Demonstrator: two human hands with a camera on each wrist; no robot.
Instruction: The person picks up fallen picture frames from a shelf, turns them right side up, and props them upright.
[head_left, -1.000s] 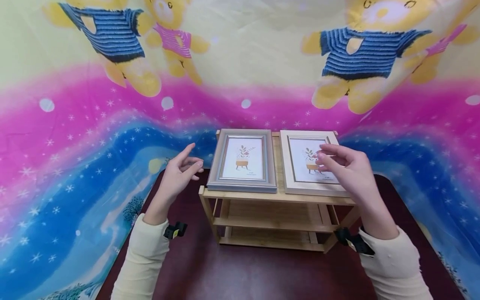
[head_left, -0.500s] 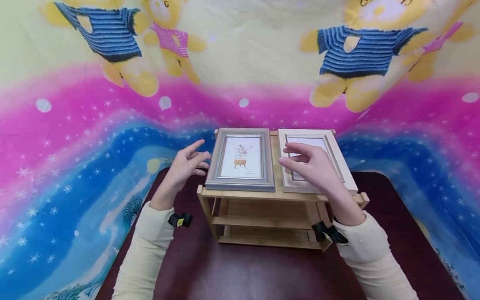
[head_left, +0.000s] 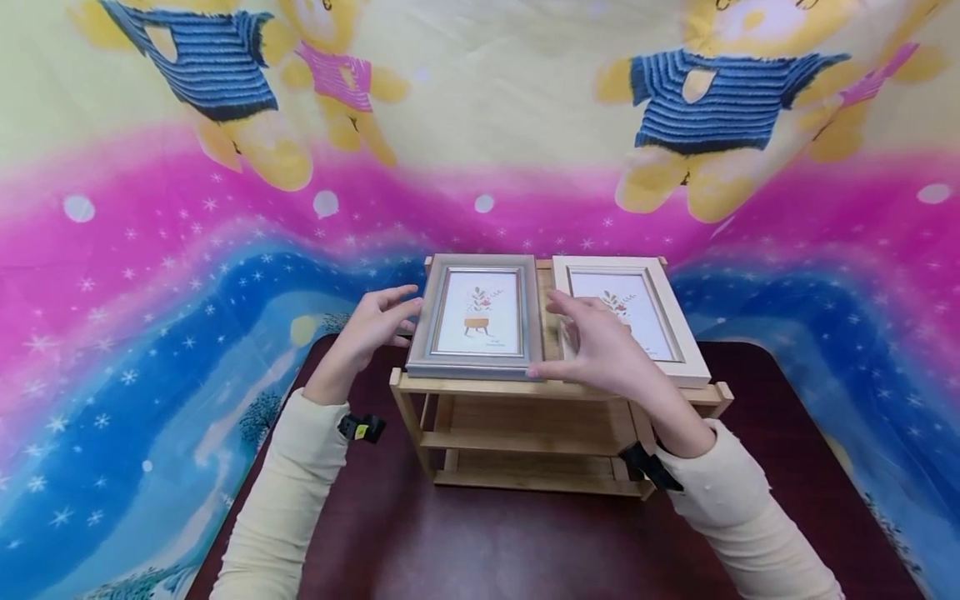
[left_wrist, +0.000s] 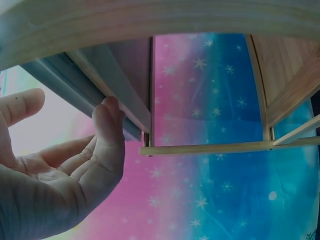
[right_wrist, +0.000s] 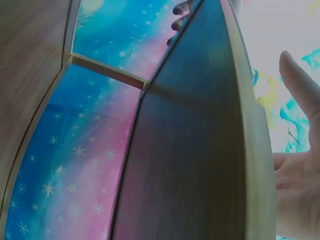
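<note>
A grey picture frame [head_left: 480,312] with a potted-plant print lies flat on the left of a wooden rack's top. Beside it on the right lies a cream picture frame [head_left: 651,321] with a similar print, partly covered by my right hand [head_left: 607,346]. That hand reaches across the gap between the frames, thumb and fingers spread, thumb tip at the grey frame's front right corner. My left hand [head_left: 367,329] is at the grey frame's left side, fingers loosely bent. The left wrist view has its fingertips [left_wrist: 111,107] at the frame's edge; contact is hard to confirm.
The wooden rack [head_left: 517,442] has lower shelves beneath the frames and stands on a dark red table [head_left: 480,546]. Behind and around the table hangs a bear-printed cloth [head_left: 480,125]. Each wrist carries a small black camera mount [head_left: 362,428].
My right hand has moved left from over the cream frame to the grey frame's right edge, its fingers spreading. My left hand has come closer to the grey frame's left side.
</note>
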